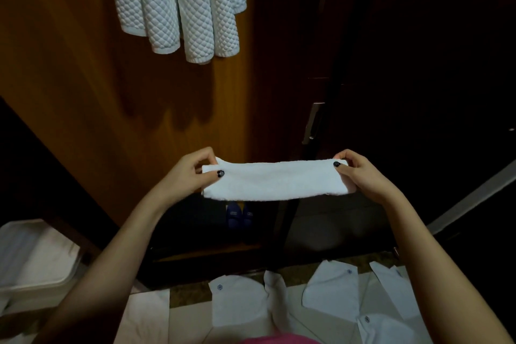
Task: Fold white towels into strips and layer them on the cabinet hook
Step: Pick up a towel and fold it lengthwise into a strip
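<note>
Nearest us, flat white cloth pieces with small blue logos [237, 301] lie on a pale surface, with a white plastic tub [36, 260] off to the left. Past them, the narrow folded white towel strip [275, 183] is stretched level in mid-air between both hands, in front of the brown wooden cabinet panel [69, 64]. We judge the fold is done and hanging comes next. To do it well we'd keep the ends taut and the layers aligned, lift it level, then drape its middle over the hook so both tails drop even. The left hand [192, 173] pinches the left end, thumb on top and fingers curled under. The right hand [360, 173] pinches the right end likewise. Farther up, quilted white towels [178, 3] hang in strips against the panel; the hook itself is out of view.
</note>
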Available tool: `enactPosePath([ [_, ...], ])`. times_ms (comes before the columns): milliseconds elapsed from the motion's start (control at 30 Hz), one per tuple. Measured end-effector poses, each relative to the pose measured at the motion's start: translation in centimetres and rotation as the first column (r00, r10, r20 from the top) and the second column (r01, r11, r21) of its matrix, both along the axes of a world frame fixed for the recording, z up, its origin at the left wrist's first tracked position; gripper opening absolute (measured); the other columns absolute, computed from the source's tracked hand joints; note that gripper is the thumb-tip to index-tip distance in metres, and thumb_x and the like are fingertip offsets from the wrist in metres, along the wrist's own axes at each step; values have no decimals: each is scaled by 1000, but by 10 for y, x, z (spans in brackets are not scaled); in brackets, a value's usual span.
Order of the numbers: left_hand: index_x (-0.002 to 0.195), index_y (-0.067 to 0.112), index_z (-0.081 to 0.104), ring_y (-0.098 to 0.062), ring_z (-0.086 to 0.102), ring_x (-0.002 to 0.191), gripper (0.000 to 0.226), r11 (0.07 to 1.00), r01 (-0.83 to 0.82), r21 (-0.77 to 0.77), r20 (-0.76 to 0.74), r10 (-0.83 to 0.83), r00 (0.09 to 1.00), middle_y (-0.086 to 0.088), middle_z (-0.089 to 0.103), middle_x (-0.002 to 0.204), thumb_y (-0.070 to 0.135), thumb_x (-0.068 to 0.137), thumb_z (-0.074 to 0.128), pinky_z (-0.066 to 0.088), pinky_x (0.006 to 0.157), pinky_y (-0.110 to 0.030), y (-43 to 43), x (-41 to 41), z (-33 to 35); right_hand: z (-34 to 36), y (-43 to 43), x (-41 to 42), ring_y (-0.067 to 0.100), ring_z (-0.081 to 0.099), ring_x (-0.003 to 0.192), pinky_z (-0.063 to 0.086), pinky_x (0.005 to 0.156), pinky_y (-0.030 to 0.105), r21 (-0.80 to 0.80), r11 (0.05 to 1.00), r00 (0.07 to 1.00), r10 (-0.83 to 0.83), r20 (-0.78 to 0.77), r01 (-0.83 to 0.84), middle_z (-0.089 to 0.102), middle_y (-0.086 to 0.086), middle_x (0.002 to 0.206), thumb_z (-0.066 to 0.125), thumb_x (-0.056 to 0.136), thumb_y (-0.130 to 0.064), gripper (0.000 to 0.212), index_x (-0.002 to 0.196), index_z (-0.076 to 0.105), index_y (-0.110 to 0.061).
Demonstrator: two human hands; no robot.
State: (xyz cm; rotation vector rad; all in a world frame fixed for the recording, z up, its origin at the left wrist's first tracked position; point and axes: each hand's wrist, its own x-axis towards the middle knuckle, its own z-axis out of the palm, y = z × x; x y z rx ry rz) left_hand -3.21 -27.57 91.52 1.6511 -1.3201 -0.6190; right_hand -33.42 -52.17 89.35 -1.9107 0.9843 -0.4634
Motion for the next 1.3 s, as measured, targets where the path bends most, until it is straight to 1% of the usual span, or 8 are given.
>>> enactPosePath([
  [200,76,18,40,-3,32,54,26,992,-107,-63,240,119,964,10,38,64,11,92,59,25,50,-19,-1,-10,-4,1,4,3,18,61,88,48,65,26,-11,1000,1000,11,-3,-11,59,2,102,54,97,-19,8,97,57,-26],
  [367,74,17,44,-1,40,56,26,987,-155,-50,73,159,985,10,45,65,9,91,62,33,55,-19,2,-7,-9,7,8,6,15,58,91,47,67,26,-54,998,1000,-14,23,15,57,-2,104,52,98,-19,8,98,55,-26],
  [533,77,16,44,-4,44,62,21,993,-97,-66,-55,94,994,5,47,73,28,86,59,36,53,-12,8,-5,-2,10,11,14,12,55,90,42,67,24,-144,989,999,-12,34,17,56,-1,105,52,98,-18,8,106,55,-16],
  [667,88,13,48,1,49,59,16,995,-90,-42,-97,86,992,13,52,69,7,93,62,36,54,-11,9,4,-5,16,12,17,10,54,90,41,67,24,-177,984,999,11,40,-4,54,-5,104,51,99,-18,6,103,54,-21],
  [733,99,16,53,-4,58,69,15,995,-97,-10,-158,94,983,5,61,79,6,93,62,41,58,-14,10,7,-5,19,12,18,8,53,91,41,67,23,-185,983,999,25,40,-17,53,-9,103,52,99,-19,8,101,53,-26],
  [900,85,24,57,-9,55,76,13,986,-160,-44,-100,155,983,7,59,82,16,93,63,41,65,-27,14,10,-8,22,15,20,11,54,91,43,67,24,-179,983,996,47,72,-33,54,-10,104,52,99,-21,10,99,53,-31],
  [1000,82,18,53,-13,54,74,15,986,-164,-29,-58,162,985,-5,57,81,18,94,63,39,63,-29,14,12,-7,25,17,21,12,55,89,44,67,25,-183,983,994,47,102,-28,55,-8,103,52,99,-22,11,96,54,-33],
  [1300,73,20,54,6,46,54,21,938,-340,-73,-19,339,941,5,50,69,17,89,67,34,53,-16,2,37,19,61,21,44,11,54,92,44,69,25,-252,967,971,100,219,-43,55,-6,106,55,97,-16,13,99,52,-29],
])
